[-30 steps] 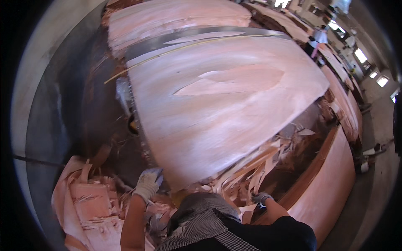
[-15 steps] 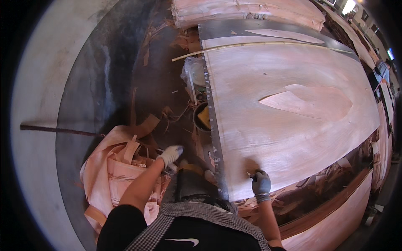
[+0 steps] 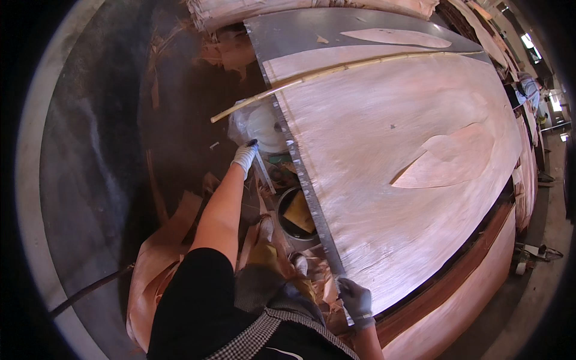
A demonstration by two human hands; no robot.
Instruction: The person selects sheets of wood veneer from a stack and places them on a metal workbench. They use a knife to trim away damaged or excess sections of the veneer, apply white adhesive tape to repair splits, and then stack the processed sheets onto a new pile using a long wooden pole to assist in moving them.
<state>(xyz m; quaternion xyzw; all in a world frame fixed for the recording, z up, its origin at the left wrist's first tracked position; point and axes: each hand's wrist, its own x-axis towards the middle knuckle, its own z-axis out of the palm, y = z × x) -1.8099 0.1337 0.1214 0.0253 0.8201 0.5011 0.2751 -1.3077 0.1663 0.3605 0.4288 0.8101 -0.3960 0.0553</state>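
Observation:
My left hand [image 3: 245, 157], in a white glove with dark fingertips, reaches beside the table's left edge. Its fingers are pressed together against a clear plastic bag [image 3: 237, 123] with a white roll [image 3: 263, 129]; whatever they grip is hidden. A pale flat strip [image 3: 264, 174] hangs just below them. My right hand [image 3: 356, 302], in a grey glove, is at the near left corner of the table, with fingers curled at the dark metal edge [image 3: 321, 225]. What lies inside them cannot be made out. A large pinkish veneer sheet [image 3: 360, 114] covers the tabletop, with a pointed loose piece [image 3: 441, 165] on it.
A bamboo pole [image 3: 312, 75] crosses the sheet's far side and juts past the left edge. A black bucket [image 3: 284, 219] holding a yellow thing [image 3: 299, 213] stands under that edge. Veneer scraps [image 3: 159, 258] lie at lower left. Another person [image 3: 528, 90] is at far right.
My left hand has reached forward from above the scraps to the bag by the table. My right hand has shifted from on top of the sheet to its near left corner. The view has turned.

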